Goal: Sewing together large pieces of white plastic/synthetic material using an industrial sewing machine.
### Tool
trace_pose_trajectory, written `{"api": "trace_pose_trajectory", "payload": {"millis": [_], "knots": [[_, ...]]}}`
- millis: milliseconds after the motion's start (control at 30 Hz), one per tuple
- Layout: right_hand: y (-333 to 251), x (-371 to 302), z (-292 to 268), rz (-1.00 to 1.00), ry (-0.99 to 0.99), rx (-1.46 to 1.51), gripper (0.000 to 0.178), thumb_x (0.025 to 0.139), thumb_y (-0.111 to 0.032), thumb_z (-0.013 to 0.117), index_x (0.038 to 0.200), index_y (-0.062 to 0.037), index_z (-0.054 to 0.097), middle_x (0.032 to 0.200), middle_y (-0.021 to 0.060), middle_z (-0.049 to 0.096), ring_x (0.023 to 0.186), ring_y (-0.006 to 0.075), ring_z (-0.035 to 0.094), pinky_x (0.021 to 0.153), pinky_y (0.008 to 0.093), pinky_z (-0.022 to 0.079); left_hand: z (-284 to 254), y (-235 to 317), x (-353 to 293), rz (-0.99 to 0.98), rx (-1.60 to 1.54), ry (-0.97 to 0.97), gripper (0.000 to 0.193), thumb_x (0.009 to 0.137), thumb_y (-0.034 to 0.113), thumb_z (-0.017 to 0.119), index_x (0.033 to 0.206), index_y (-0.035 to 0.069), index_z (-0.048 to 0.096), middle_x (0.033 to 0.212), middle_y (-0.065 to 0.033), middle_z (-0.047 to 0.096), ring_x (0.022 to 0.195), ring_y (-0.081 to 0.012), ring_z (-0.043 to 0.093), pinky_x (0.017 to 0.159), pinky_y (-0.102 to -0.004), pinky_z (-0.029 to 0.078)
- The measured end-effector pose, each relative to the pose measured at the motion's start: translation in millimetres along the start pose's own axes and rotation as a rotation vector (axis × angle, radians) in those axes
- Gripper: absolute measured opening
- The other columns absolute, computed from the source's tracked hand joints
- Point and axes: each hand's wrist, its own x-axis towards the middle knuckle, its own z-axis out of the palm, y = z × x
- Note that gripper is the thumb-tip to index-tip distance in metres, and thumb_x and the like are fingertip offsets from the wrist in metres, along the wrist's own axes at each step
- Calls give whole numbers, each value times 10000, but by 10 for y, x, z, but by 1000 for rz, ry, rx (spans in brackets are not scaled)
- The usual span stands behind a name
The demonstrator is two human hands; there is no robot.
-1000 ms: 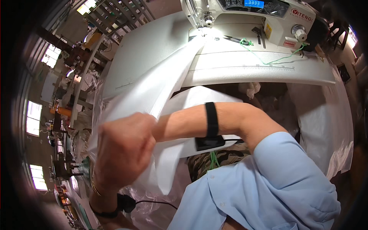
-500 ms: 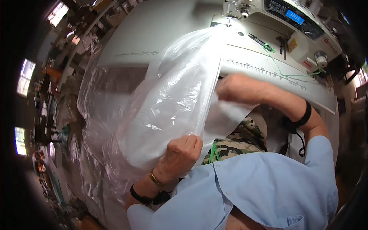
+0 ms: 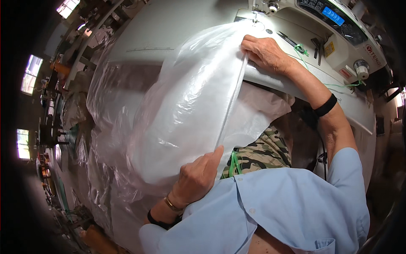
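Observation:
A large sheet of shiny white plastic fabric (image 3: 182, 106) stretches from the sewing machine (image 3: 338, 38) down toward my lap. Its folded edge runs as a taut line between my two hands. My left hand (image 3: 198, 175) is closed on the lower end of that edge, close to my body. Up near the lit needle area (image 3: 255, 19), my right hand (image 3: 264, 53) pinches the same edge, fingertips on the fabric. The fabric's far end lies beside the presser foot; whether it sits under the foot I cannot tell.
On the machine bed are dark thread snips (image 3: 292, 42) and green string (image 3: 302, 50), right of my right hand. The white table (image 3: 190, 25) reaches away to the left. Loose clear plastic (image 3: 114, 139) hangs over its left side. Camouflage cloth (image 3: 270, 148) covers my lap.
My right hand has moved up and forward from above my lap to the fabric edge near the needle and now grips it. My left hand still holds the lower end; the edge is straighter.

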Motion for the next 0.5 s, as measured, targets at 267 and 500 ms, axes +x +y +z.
{"api": "trace_pose_trajectory", "payload": {"millis": [267,500], "knots": [[9,-26,23,60,47,60,120,871,-124,642,943,-64,567,927,53,582,795,244,625,696,401,516,203,-93,14,-122,-128,22,571,744,-124,533,1309,-48,546,806,-169,601,576,-289,562,534,-370,462],[69,-63,38,157,166,-204,139,866,-165,610,970,-79,640,1013,67,614,1044,230,571,1007,417,373,368,-138,407,-122,-305,-184,438,745,-82,545,1163,8,639,827,-163,561,713,-348,581,629,-417,481]]}}
